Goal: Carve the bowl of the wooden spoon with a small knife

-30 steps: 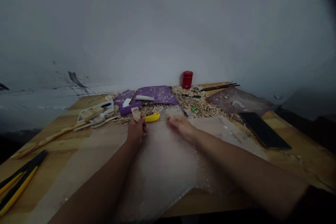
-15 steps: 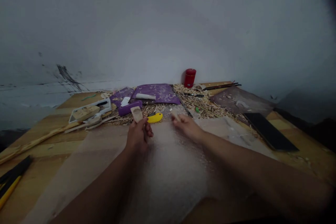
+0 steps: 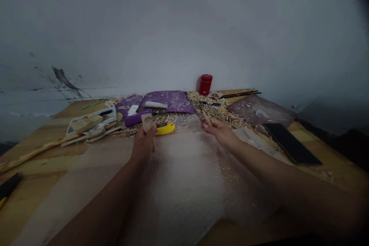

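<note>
White rectangular tray (image 3: pixel 115 113) holds tan wooden block (image 3: pixel 86 122). Red cylindrical canister (image 3: pixel 205 85) stands near wall (image 3: pixel 173 27). Left hand (image 3: pixel 143 140) pinches pale flat piece (image 3: pixel 147 122); right hand (image 3: pixel 221 130) pinches pale slender piece (image 3: pixel 206 118).

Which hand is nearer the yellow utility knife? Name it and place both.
Left. The left hand is right beside the yellow utility knife, at its dark end; the right hand is off to its right.

A red lidded canister (image 3: pixel 205 85) is positioned by the wall (image 3: pixel 173 27), with dark rods (image 3: pixel 240 94) laid to its right. A white tube (image 3: pixel 156 105) is supported on a purple sheet (image 3: pixel 175 100). A wooden block (image 3: pixel 86 123) is contained in a white tray (image 3: pixel 115 114). A black-and-yellow tool (image 3: pixel 10 185), possibly pliers, is cut off at left.
</note>
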Available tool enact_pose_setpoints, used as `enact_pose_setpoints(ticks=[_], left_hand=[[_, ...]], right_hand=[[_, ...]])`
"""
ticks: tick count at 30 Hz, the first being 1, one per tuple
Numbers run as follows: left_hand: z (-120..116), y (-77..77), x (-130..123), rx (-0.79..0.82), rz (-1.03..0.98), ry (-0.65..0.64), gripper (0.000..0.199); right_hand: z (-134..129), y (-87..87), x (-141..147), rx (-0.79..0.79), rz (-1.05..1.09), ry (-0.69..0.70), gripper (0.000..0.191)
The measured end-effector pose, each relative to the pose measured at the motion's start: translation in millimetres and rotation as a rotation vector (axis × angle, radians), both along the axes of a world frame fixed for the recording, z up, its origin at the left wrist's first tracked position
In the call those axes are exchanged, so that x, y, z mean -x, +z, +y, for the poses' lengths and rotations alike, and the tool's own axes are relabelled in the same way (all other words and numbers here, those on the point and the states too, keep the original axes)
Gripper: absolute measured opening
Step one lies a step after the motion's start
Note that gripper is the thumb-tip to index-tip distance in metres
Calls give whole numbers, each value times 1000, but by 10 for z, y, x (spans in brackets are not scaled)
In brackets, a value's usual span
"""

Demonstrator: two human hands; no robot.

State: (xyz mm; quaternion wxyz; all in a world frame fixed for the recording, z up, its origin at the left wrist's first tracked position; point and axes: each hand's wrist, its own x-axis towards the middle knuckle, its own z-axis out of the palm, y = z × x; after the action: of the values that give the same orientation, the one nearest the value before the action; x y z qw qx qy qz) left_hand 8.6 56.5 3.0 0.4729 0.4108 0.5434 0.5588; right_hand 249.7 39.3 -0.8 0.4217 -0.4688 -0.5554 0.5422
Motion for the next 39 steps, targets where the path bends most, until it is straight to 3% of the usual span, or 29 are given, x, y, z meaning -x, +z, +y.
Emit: enact_pose_setpoints(ticks=[4,9,13,18,23,30,34,37,39], left_hand=[[-44,63,6,-68,-124,-1,18],[-210,132,-119,97,-253,-287,17],[-304,157,-188,184,-311,-450,12],[-347,116,-207,172,-356,-582,15],[-358,24,-188,160,-220,-657,14],[-424,72,-188,288,135,-935,26],[-478,99,-214,338,148,-1009,30],[-487,89,-232,367,152,-1021,32],[-473,77,-241,347,169,-996,33]], right_hand=[[30,105,177,-16,-27,53,26],[-147,43,497,54,-83,204,21],[-254,47,536,-26,-125,154,14],[-328,108,382,-155,-192,65,17],[-341,131,280,-230,-241,0,20],[-337,44,336,-224,-221,-2,42],[-338,45,362,-169,-184,46,27],[-327,54,358,-114,-183,19,8],[-302,41,344,-88,-182,-16,6]])
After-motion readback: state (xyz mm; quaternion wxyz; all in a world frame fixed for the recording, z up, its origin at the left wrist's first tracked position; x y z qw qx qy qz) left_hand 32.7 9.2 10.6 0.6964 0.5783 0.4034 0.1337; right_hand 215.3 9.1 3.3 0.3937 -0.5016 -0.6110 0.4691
